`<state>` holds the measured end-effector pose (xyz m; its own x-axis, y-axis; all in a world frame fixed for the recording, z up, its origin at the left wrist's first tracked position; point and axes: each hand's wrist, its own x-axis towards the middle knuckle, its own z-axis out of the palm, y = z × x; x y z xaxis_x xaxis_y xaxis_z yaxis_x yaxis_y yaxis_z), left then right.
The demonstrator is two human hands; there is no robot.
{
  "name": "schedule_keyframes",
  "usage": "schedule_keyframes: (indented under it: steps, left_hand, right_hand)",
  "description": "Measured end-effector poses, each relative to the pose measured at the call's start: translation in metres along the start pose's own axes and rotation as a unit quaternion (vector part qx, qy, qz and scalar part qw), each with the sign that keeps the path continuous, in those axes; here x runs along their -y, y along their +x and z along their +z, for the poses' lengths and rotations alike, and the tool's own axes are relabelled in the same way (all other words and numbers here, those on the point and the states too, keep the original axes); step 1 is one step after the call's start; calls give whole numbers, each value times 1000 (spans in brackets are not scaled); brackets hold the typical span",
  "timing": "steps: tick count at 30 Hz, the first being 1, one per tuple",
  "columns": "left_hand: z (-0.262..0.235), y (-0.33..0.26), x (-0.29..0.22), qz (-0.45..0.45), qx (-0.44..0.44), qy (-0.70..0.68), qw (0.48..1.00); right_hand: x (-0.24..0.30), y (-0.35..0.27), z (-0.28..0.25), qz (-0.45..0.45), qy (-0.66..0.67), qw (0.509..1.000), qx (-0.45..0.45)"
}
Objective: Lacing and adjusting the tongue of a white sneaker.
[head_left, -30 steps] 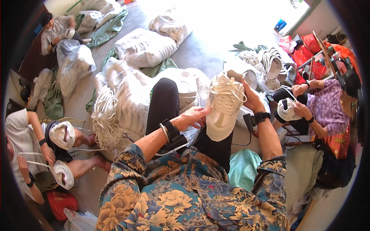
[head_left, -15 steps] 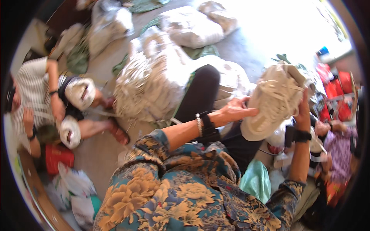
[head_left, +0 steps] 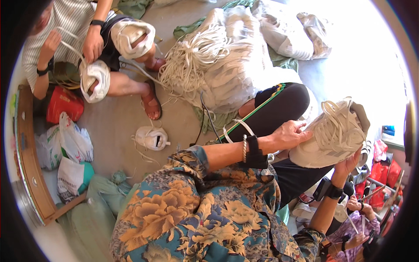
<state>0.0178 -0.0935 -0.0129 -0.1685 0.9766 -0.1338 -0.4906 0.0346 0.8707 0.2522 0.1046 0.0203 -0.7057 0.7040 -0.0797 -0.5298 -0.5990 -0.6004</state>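
Observation:
A cream lace-up sneaker [head_left: 331, 133] is held up at the right, over my bent leg, its toe pointing toward the lower left and its laces loosely threaded. My right hand [head_left: 349, 160] grips it from below near the heel; part of the fingers is hidden behind the shoe. My left hand [head_left: 290, 136] is at the toe, thumb and fingers pressed against its edge. A loose white lace [head_left: 244, 126] lies by my knee.
A big bundle of white laces [head_left: 196, 52] lies beside plastic-wrapped sacks [head_left: 283, 30]. On the floor is a white shoe upper [head_left: 152, 138]. At left, a co-worker in a striped shirt [head_left: 72, 24] handles a lace, with shoe uppers [head_left: 95, 81] on both knees. Another person [head_left: 355, 227] sits lower right.
The view has swung, shifting the surroundings up and right and showing more floor. The sneaker stays in my hands at the right. The co-worker at left has raised a hand with a lace.

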Motion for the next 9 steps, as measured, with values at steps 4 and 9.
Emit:
schedule_keyframes:
  steps: [4, 9]
  left_hand:
    - [-71, -24, -42, 63, 23, -99, 993]
    - [-126, -50, -84, -2, -264, -71, 962]
  right_hand:
    - [14, 20, 34, -59, -287, 948, -125]
    - [61, 82, 3, -3, -274, 949, -156]
